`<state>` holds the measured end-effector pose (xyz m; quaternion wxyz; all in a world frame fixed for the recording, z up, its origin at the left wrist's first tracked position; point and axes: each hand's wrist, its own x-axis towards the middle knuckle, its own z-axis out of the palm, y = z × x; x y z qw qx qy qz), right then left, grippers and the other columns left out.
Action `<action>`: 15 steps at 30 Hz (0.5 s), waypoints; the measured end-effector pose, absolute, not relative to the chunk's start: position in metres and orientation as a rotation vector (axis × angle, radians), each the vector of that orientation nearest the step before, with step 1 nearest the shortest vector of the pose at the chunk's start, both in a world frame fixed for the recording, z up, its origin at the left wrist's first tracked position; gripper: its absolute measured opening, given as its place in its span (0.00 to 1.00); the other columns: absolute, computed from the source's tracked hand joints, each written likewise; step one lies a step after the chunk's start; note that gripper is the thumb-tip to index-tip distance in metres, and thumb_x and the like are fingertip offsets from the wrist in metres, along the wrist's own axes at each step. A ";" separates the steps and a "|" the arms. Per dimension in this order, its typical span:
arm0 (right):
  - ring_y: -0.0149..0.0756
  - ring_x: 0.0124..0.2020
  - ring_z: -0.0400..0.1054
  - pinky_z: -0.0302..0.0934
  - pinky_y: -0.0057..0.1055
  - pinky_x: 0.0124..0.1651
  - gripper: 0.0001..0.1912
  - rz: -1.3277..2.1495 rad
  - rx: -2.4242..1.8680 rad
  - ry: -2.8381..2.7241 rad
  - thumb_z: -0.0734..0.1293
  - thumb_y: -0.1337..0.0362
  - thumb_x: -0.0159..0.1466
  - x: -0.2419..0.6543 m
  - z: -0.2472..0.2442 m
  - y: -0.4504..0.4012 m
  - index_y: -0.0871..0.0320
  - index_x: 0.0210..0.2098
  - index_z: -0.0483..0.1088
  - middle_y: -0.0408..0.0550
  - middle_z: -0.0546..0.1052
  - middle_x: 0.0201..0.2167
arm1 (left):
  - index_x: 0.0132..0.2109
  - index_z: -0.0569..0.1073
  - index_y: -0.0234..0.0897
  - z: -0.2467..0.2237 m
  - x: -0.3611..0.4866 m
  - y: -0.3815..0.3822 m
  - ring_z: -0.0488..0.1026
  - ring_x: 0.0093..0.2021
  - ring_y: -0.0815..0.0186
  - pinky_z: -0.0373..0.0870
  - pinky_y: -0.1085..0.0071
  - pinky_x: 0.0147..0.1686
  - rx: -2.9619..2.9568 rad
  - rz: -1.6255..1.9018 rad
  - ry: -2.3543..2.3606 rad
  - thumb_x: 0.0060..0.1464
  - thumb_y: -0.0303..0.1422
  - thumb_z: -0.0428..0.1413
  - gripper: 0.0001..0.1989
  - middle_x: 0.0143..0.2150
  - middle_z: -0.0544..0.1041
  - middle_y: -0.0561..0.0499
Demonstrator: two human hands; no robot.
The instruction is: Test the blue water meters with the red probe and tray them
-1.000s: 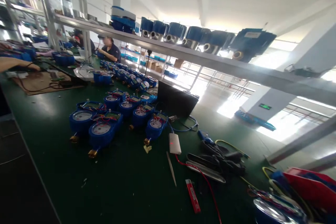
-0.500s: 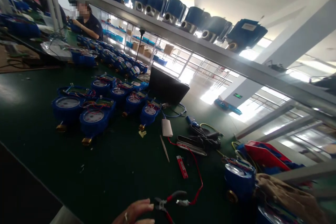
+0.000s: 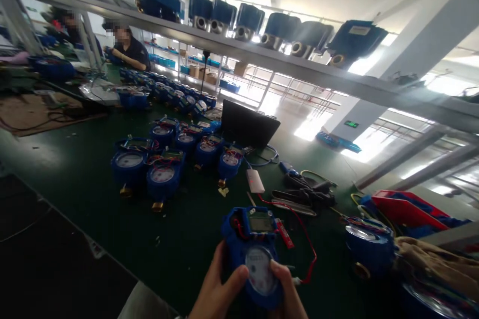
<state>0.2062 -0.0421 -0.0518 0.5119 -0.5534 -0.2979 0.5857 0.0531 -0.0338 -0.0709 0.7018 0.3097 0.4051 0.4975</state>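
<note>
Water meter point(image 3: 256, 254), blue, round dial: now held over the green table point(image 3: 82, 179), absent half a second ago. Left hand point(image 3: 217, 291) and right hand point(image 3: 286, 294) both grasp it; pliers gone from view.

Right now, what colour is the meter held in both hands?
Blue, with a pale round dial; the meter shows best in the head view.

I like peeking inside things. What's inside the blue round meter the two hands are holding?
Through the open top of the blue meter, red wires and a small grey screen show. Below sits a round dial under clear cover. The left hand and right hand hide its lower sides; deeper parts are covered.
</note>
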 end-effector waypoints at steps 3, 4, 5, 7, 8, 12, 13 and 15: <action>0.53 0.39 0.77 0.70 0.41 0.42 0.26 1.619 -1.214 -0.526 0.78 0.51 0.47 0.175 -0.073 -0.039 0.60 0.38 0.75 0.52 0.82 0.31 | 0.58 0.68 0.30 -0.069 0.032 -0.030 0.73 0.55 0.41 0.71 0.51 0.54 0.532 1.160 1.014 0.41 0.53 0.67 0.43 0.54 0.76 0.33; 0.53 0.39 0.77 0.70 0.41 0.42 0.27 1.648 -1.206 -0.498 0.80 0.51 0.44 0.169 -0.076 -0.041 0.60 0.38 0.76 0.52 0.82 0.31 | 0.56 0.69 0.30 -0.069 0.026 -0.031 0.74 0.53 0.41 0.72 0.52 0.52 0.507 1.152 1.039 0.40 0.52 0.68 0.42 0.51 0.78 0.33; 0.52 0.39 0.77 0.69 0.40 0.43 0.28 1.657 -1.218 -0.497 0.80 0.51 0.43 0.164 -0.078 -0.044 0.60 0.38 0.76 0.52 0.82 0.32 | 0.55 0.69 0.29 -0.069 0.020 -0.032 0.75 0.52 0.41 0.73 0.53 0.51 0.489 1.135 1.063 0.39 0.51 0.68 0.42 0.50 0.78 0.34; 0.51 0.40 0.77 0.69 0.40 0.45 0.30 1.663 -1.265 -0.518 0.81 0.50 0.41 0.160 -0.076 -0.050 0.60 0.38 0.77 0.53 0.82 0.35 | 0.55 0.70 0.30 -0.071 0.012 -0.037 0.75 0.52 0.41 0.73 0.54 0.51 0.482 1.086 1.093 0.38 0.51 0.68 0.41 0.50 0.78 0.34; 0.52 0.41 0.77 0.69 0.41 0.46 0.31 1.659 -1.284 -0.527 0.81 0.49 0.41 0.160 -0.073 -0.053 0.60 0.39 0.77 0.53 0.82 0.36 | 0.55 0.70 0.30 -0.072 0.009 -0.039 0.74 0.53 0.41 0.73 0.55 0.51 0.491 1.067 1.104 0.38 0.51 0.68 0.41 0.51 0.77 0.33; 0.54 0.45 0.76 0.69 0.46 0.50 0.31 1.582 -1.349 -0.618 0.80 0.45 0.42 0.169 -0.063 -0.060 0.55 0.40 0.79 0.52 0.83 0.38 | 0.67 0.53 0.35 -0.077 0.006 -0.043 0.76 0.50 0.45 0.74 0.53 0.49 0.566 1.035 1.126 0.43 0.52 0.65 0.51 0.51 0.75 0.37; 0.55 0.46 0.76 0.69 0.47 0.51 0.30 1.559 -1.362 -0.665 0.79 0.44 0.44 0.174 -0.063 -0.060 0.55 0.41 0.79 0.52 0.83 0.40 | 0.69 0.47 0.38 -0.078 0.006 -0.043 0.76 0.50 0.46 0.74 0.52 0.48 0.588 1.031 1.125 0.45 0.52 0.64 0.53 0.51 0.75 0.38; 0.54 0.49 0.75 0.68 0.48 0.53 0.29 1.543 -1.383 -0.802 0.77 0.44 0.49 0.187 -0.064 -0.060 0.54 0.46 0.78 0.54 0.82 0.44 | 0.70 0.41 0.41 -0.081 0.007 -0.043 0.74 0.53 0.45 0.72 0.49 0.51 0.645 1.035 1.136 0.47 0.52 0.62 0.53 0.55 0.72 0.37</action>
